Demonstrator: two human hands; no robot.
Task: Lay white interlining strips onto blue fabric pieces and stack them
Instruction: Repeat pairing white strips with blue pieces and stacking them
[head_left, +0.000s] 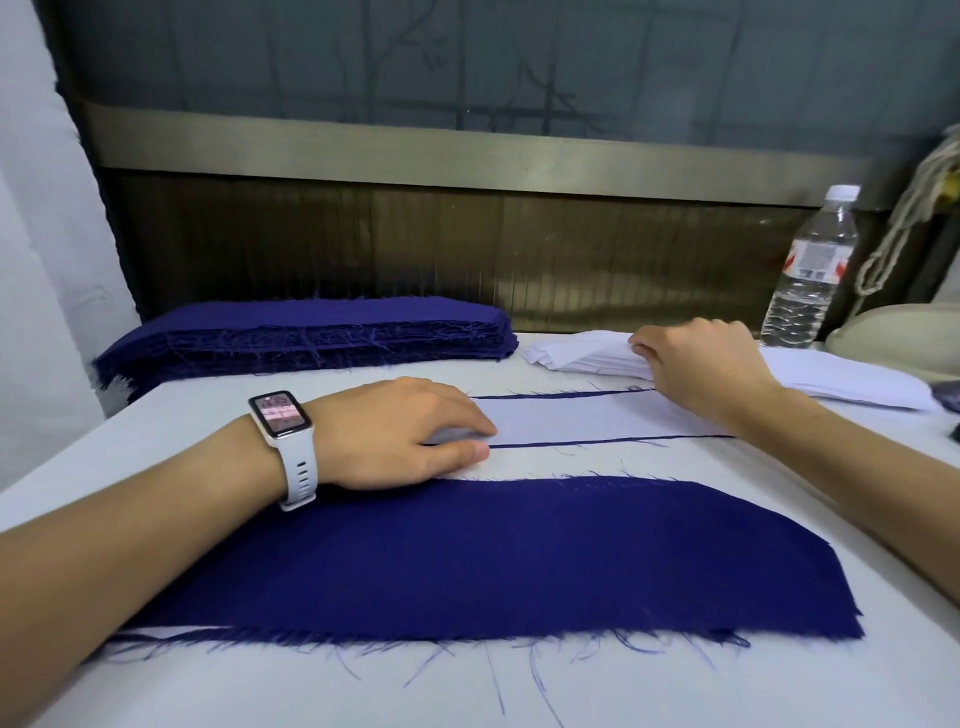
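Interlining strip: one white interlining strip (582, 418) lies flat on a blue piece whose edges show as thin dark lines along both its long sides; it sits just beyond the near blue fabric piece (467, 561).
Left hand: your left hand (400, 431) rests palm down on the strip's left end, fingers together and flat, pressing rather than pinching; a white watch (283, 431) is on that wrist.
Right hand: your right hand (701, 364) lies at the strip's right end, fingers curled down onto the white strip pile (587, 353); you cannot tell whether they pinch a strip.
Blue stack: one thick blue stack (311, 338) beyond the near blue fabric piece, to the left of the white pile.
Count: one laid strip, one open blue piece nearest you, one blue stack, one white pile.
Bottle: one water bottle (810, 270) beyond the white pile, to its right.
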